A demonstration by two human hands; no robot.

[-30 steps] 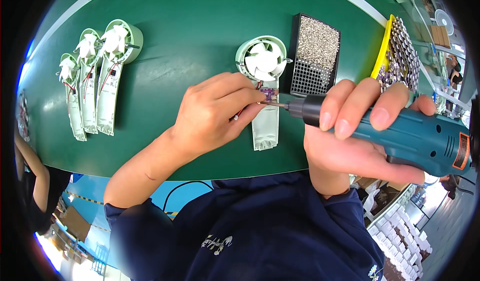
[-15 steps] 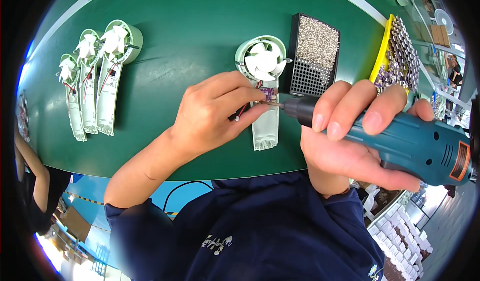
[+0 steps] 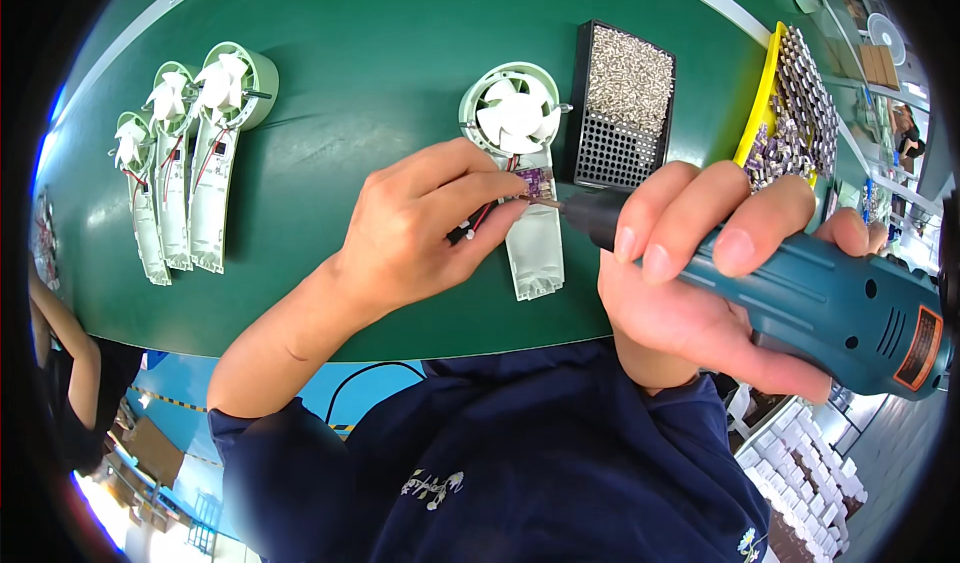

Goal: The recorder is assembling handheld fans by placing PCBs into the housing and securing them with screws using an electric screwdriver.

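The left hand [image 3: 420,228] pinches the small purple circuit board [image 3: 535,185] on the pale green handheld fan half [image 3: 525,178] lying on the green table [image 3: 380,53]; its fingertips hide part of the board; the right hand [image 3: 690,283] is clenched around the teal electric screwdriver [image 3: 810,298], bit tip at the board; the screw itself cannot be made out; the black screw tray [image 3: 622,103] stands just beside the fan.

Open lane: bare green table top [image 3: 380,83] between the three pale green fan housings [image 3: 185,153] far left and the middle fan.
Right side blocked: black mesh tray of silver screws [image 3: 625,103], then yellow tray of small parts [image 3: 790,103], just beside each other.
Near edge: both forearms cross it.
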